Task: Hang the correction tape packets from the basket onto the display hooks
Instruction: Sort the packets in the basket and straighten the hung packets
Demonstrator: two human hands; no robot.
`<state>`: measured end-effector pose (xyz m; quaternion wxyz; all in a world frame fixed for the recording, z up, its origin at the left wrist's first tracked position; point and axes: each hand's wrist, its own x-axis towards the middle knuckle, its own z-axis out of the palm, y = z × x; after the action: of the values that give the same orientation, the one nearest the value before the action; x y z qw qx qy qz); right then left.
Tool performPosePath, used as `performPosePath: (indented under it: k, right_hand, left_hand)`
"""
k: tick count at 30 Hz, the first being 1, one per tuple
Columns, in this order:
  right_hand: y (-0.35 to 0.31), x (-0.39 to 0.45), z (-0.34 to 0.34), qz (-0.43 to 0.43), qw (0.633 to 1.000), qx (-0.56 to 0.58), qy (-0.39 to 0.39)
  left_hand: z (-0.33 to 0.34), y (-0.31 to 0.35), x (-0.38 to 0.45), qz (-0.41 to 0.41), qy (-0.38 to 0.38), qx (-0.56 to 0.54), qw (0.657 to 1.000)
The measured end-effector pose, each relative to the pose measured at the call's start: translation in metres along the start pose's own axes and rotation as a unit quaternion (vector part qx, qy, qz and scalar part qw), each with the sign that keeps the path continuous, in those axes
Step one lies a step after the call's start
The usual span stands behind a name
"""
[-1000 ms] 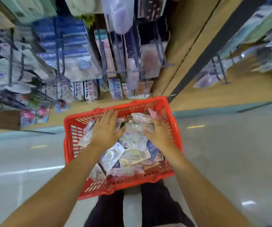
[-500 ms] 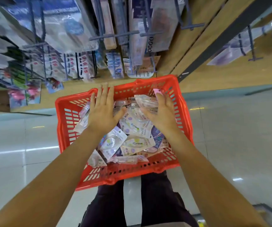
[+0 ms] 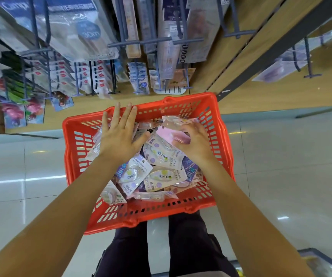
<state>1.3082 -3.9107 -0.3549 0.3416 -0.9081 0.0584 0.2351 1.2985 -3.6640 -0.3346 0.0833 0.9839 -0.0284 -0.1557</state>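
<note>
Both hands down in the red basket (image 3: 72, 156), which sits on the floor right under the display hooks (image 3: 139, 42) so it's a short trip up. My right hand (image 3: 196, 145) has its grip closed around a pink packet (image 3: 172, 134) pulled from the top of the correction tape packets (image 3: 161, 166). My left hand (image 3: 119, 138) is flat, fingers spread wide, pressing on the pile so the rest doesn't come up with it. I'd say that's the pick step, nothing hung yet.
</note>
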Motion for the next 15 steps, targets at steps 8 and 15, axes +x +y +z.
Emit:
performPosePath:
  k: [8, 15]
  right_hand:
    - [-0.022, 0.049, -0.022, 0.034, 0.992, 0.001, -0.117]
    - [-0.023, 0.042, -0.018, 0.056, 0.972, -0.152, -0.173]
  left_hand:
    - [0.001, 0.002, 0.000, -0.012, -0.008, -0.022, 1.000]
    - [0.002, 0.000, -0.001, -0.013, -0.015, -0.026, 0.999]
